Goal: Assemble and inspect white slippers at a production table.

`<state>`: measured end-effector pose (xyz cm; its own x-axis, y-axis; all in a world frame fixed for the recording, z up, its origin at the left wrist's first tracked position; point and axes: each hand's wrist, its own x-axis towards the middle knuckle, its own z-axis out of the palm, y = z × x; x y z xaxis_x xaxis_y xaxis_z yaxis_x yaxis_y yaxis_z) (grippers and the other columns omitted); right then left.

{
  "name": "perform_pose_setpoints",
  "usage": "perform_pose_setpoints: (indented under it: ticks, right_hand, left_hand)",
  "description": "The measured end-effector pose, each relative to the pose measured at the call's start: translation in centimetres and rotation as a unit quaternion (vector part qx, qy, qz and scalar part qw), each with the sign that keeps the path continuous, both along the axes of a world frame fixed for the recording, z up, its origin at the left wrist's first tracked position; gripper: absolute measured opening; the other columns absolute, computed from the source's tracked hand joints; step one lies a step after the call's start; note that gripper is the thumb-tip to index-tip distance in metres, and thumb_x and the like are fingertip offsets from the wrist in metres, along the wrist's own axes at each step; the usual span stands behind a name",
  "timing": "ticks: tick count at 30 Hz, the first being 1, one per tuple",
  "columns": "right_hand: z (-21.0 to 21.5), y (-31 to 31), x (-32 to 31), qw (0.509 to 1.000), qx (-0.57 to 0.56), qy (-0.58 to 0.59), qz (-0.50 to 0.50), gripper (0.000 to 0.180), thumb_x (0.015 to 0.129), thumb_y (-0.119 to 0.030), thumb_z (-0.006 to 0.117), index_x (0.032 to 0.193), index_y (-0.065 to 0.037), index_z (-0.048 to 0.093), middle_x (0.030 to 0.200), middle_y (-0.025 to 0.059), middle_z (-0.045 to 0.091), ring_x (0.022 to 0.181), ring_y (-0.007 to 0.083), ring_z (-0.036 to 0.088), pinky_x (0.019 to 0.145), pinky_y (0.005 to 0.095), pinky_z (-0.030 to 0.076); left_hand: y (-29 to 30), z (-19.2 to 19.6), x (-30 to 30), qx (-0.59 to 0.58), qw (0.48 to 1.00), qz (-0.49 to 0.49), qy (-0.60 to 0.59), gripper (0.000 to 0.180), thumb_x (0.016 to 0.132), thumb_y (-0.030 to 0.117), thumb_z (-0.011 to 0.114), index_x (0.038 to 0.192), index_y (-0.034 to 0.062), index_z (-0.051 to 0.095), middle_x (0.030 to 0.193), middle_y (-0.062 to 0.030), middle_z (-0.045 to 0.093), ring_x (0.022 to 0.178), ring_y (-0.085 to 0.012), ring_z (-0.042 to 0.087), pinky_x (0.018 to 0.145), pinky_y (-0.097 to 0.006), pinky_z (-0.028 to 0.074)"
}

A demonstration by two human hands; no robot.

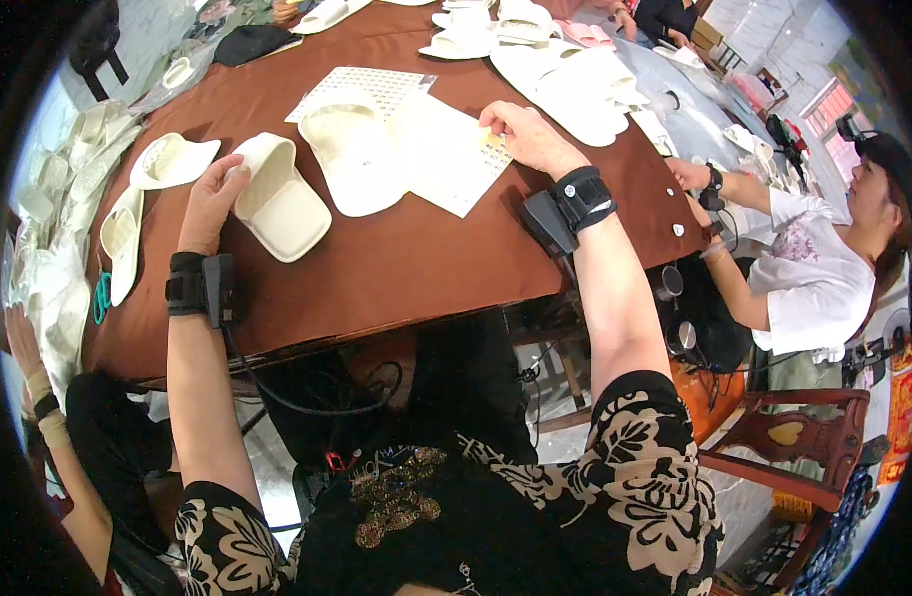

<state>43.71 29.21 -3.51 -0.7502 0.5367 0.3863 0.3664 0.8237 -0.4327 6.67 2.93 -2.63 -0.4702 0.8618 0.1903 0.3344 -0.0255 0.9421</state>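
My left hand point(215, 204) is closed around the edge of a cream slipper point(295, 214), which it holds tilted above the brown tabletop. My right hand point(535, 144) is at the upper right part of a white sticker sheet point(441, 164), its thumb and fingers pinched together by several small yellowish stickers point(494, 144). Whatever those fingertips hold is too small to tell. Between my hands lies another cream slipper point(349, 164), beside the sheet. A second sheet with rows of small marks point(371, 84) lies behind it.
Two cream slippers point(173, 161) lie at the left, near teal-handled scissors point(102, 298). More slippers point(575, 89) are heaped at the far right of the brown-covered table point(396, 278). A co-worker in a white shirt point(808, 248) sits at right, beside a wooden chair point(793, 447). Another person's arm point(64, 447) is at left.
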Motion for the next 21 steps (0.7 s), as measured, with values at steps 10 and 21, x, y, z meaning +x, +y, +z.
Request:
perform_pose_setpoints:
  ticks: [10,21]
  right_hand:
    - [0.8,-0.7,0.0,0.999,-0.051,0.007,-0.009,0.024,0.076,0.005,0.053,0.096,-0.007,0.055,0.077,0.0056,0.055,0.072,0.018,0.053,0.065,0.0309,0.045]
    - [1.1,-1.2,0.5,0.989,-0.114,0.079,-0.056,0.02,0.074,0.004,0.049,0.091,-0.005,0.053,0.078,0.0061,0.054,0.075,0.0187,0.054,0.069,0.0309,0.045]
  left_hand:
    - [0.0,-0.1,-0.2,-0.001,1.0,0.008,0.011,0.045,0.086,0.026,0.065,0.119,-0.0018,0.054,0.107,-0.005,0.06,0.096,-0.0102,0.055,0.085,-0.024,0.042]
    - [0.0,-0.1,0.0,0.008,0.999,0.002,0.033,0.044,0.086,0.026,0.064,0.118,-0.0018,0.054,0.103,-0.0042,0.06,0.093,-0.0098,0.054,0.081,-0.023,0.042]
